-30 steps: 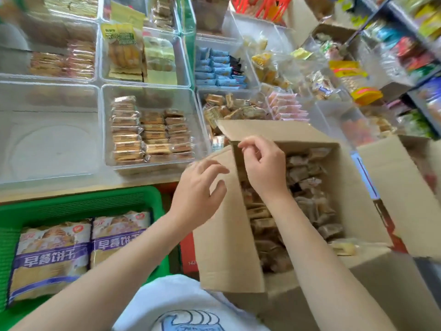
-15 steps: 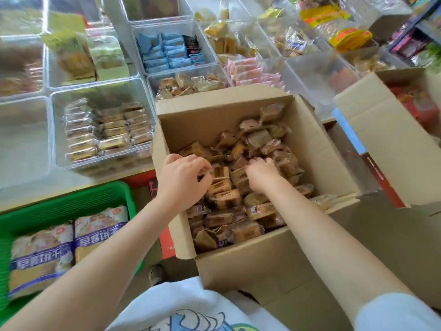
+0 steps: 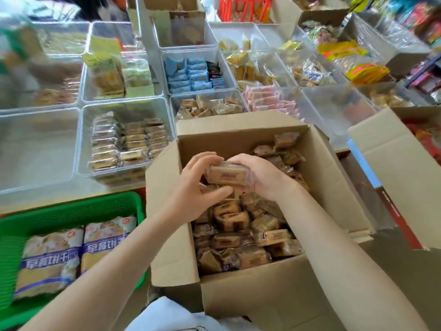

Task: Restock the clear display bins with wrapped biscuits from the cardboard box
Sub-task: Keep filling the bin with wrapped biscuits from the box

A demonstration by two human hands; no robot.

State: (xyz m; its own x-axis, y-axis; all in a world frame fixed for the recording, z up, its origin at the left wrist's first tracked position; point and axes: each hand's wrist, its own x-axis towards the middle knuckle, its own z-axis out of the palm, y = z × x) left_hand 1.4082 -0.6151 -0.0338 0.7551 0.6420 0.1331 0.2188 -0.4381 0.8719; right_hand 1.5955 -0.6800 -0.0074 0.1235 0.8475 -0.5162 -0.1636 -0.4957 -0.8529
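A: Status of the cardboard box (image 3: pixel 274 297)?

B: Flaps now open; half a second ago both hands were down among the loose packets inside. The left hand (image 3: pixel 193 189) and right hand (image 3: pixel 260 177) have since risen, fingers curled round one stack of wrapped biscuits (image 3: pixel 225 174) held between them above the box contents.

A: Meaning?

B: A batch is gathered. Likely destination: the part-filled clear bin (image 3: pixel 126 139) left of the box.

snack shop: stocked display bins (image 3: pixel 124 137)
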